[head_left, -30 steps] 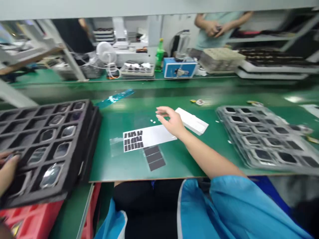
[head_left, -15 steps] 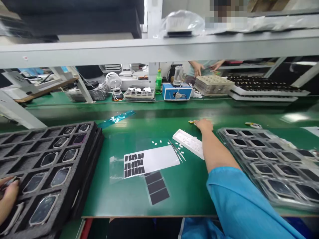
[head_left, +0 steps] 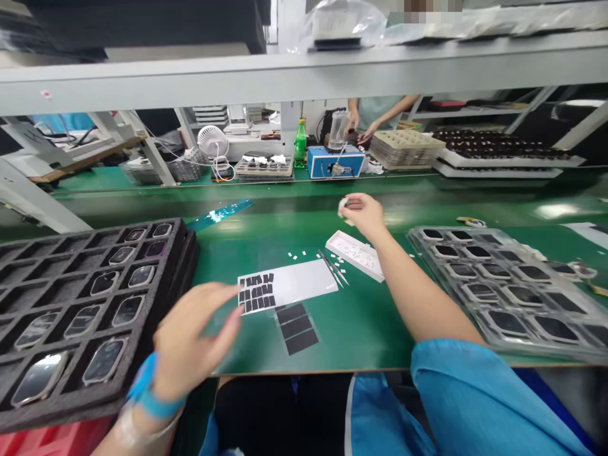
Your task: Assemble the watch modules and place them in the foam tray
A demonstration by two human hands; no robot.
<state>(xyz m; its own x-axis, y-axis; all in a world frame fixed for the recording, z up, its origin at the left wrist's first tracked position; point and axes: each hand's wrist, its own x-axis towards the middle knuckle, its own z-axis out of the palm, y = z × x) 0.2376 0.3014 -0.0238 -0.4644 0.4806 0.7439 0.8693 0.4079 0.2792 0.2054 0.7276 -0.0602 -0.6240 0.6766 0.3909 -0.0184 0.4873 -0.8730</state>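
My left hand, blurred, hovers over the green mat beside the foam tray. Its thumb and fingers are apart, with nothing visible between them. Near its fingertips lies a white sheet carrying rows of small black pieces. A clear strip with black rectangles is just below. My right hand, raised above the far part of the mat, pinches a small whitish, curved object with a dark part; its kind is unclear. Below this hand are a shallow white tray and tweezers.
A black foam tray holding watches is stacked at left. At right stands a clear plastic tray with watch-like screens. A blue film strip lies behind. Across the bench, a person's hands work near a blue box.
My left hand has left the foam tray and swung right over the mat. My right hand has lifted from the far mat and drawn left, now with the whitish object in its fingers.
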